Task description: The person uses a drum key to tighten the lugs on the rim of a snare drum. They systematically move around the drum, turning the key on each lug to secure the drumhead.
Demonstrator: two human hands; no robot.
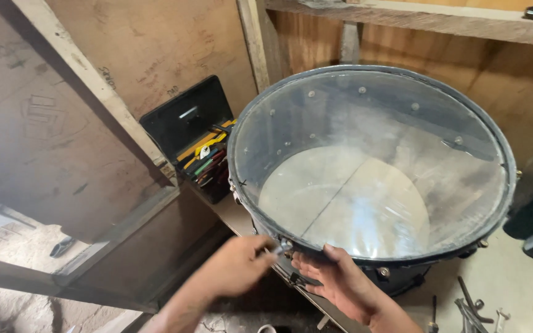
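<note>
**Q:** Head view — what are the hands on?

**A:** A drum [371, 166], a big round shell with a dark metal hoop and a clear, glossy head that you can see through to a pale lower skin with a straight line across it. It sits just beyond the fingertips, tilted toward the camera. The left hand [235, 265] is curled around a small silvery tool [277, 250], pinched against the hoop at the near rim. The right hand [334, 277] has its fingers bent over the near edge of the hoop, gripping the rim, thumb on top.

**Q:** What's the drum like close to the fingers?

**A:** Smooth film, faintly scuffed and hazy. Small round metal lugs [382, 271] sit on the shell just right of the right fingers, and bolt heads show as dots through the shell farther off.

**Q:** And around it?

**A:** Beyond the left fingers, up and to the left, an open black case [183, 120] leans against a plywood wall [155, 43], with coloured tools [208, 163] stuffed in it. A wooden frame [94, 92] runs diagonally left of that. Right of the right hand, low down, dark metal tools [470, 305] lie on a pale surface. A rough plank shelf [433, 18] crosses above the drum. Nothing stands between the hands and the rim.
</note>
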